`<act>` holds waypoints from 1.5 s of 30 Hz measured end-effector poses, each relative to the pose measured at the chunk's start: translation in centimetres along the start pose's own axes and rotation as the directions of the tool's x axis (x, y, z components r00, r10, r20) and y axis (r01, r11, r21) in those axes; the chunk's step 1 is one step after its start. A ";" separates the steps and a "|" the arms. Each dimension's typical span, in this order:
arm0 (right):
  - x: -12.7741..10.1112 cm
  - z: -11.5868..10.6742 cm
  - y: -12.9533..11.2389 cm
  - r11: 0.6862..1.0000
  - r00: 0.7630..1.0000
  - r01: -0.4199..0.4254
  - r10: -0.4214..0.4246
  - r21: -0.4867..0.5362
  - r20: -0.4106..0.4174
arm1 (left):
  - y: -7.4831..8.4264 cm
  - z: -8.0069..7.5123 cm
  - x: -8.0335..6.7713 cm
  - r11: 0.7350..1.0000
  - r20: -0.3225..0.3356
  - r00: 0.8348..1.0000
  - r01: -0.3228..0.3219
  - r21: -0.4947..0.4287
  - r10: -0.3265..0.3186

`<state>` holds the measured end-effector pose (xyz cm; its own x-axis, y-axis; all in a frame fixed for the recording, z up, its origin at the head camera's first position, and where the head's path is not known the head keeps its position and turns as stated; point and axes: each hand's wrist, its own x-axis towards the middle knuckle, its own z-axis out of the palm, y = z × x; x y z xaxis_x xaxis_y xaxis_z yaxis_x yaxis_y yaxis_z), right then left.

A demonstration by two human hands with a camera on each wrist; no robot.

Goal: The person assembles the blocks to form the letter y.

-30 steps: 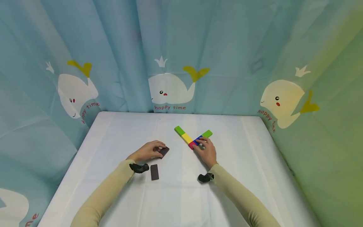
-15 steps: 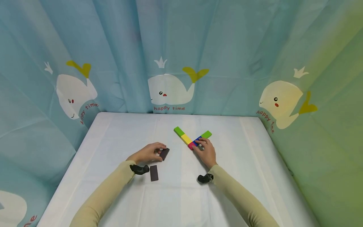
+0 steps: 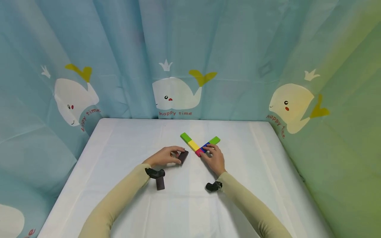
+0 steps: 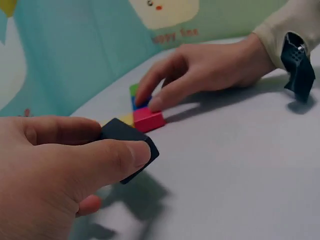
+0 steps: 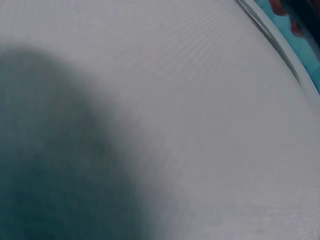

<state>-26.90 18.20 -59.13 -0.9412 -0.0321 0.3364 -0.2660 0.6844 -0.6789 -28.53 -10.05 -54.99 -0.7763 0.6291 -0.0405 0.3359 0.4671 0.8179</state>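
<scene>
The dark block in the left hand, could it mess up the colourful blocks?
Maybe. The left hand pinches the dark block close beside the red block, so a nudge might shift the row. The right hand only rests fingertips there. The left sleeve could also drag the second dark block.

White-covered counter (image 3: 125, 138): coloured blocks (image 3: 194, 145) laid in a V, dark block (image 3: 160, 182) flat near front.

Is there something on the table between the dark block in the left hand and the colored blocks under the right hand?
Nothing visible. The left hand pinches the dark block; only bare table lies between it and the red block that ends the colored row, which the right hand touches.
</scene>
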 end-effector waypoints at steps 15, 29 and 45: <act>0.1 0.0 0.1 0.999 0.999 -0.022 0.023 -0.024 0.029 | 0.6 2.0 3.6 0.972 0.060 0.995 -0.094 0.214 0.083; 0.1 -0.1 0.0 1.000 1.000 0.001 -0.001 -0.025 0.019 | 1.7 2.6 4.6 0.977 0.079 0.994 -0.084 0.194 0.070; 0.1 -0.2 -0.3 0.999 0.999 -0.019 0.020 -0.036 0.028 | 1.6 2.4 5.1 0.980 0.106 0.993 -0.064 0.191 0.044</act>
<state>-26.91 18.12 -58.81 -0.9519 -0.0386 0.3040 -0.2400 0.7106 -0.6614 -30.66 -4.63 -55.25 -0.6998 0.7114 -0.0650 0.4802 0.5359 0.6944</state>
